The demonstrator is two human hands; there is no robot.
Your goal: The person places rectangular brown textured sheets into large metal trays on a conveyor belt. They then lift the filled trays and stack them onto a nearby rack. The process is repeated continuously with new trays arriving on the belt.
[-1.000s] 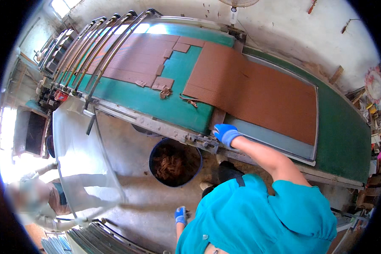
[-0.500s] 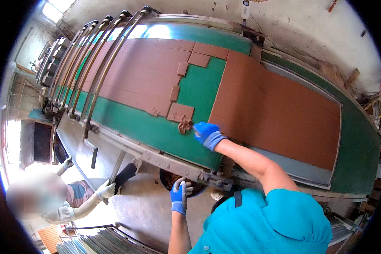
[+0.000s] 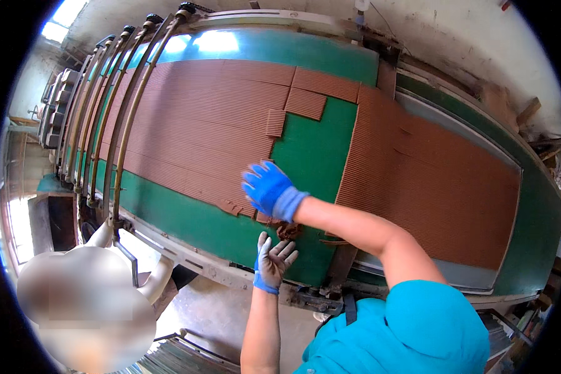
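My right hand (image 3: 269, 190) wears a blue glove and reaches over the green belt (image 3: 318, 153). Its fingers are stretched out near the edge of the ribbed brown sheets (image 3: 199, 118), and it covers part of a brown piece beneath. Lower down, my left hand (image 3: 273, 265) is held palm up at the belt's near side, its grey-palmed glove spread and holding nothing. Just above its fingertips lies a crumpled lump of brown material (image 3: 287, 232). Two small brown pieces, one squarish (image 3: 305, 103) and one narrower (image 3: 275, 123), lie on the green farther off.
A wide brown ribbed sheet (image 3: 430, 181) covers the belt on the right. Metal bars (image 3: 144, 93) cross the belt at the left. Another person (image 3: 87, 305), partly blurred, is at the lower left beside the machine's metal edge (image 3: 199, 258).
My right hand has left the crumpled lump and moved left, its fingers spreading. My left hand has risen toward the belt and turned palm up. The other person has come closer to the machine.
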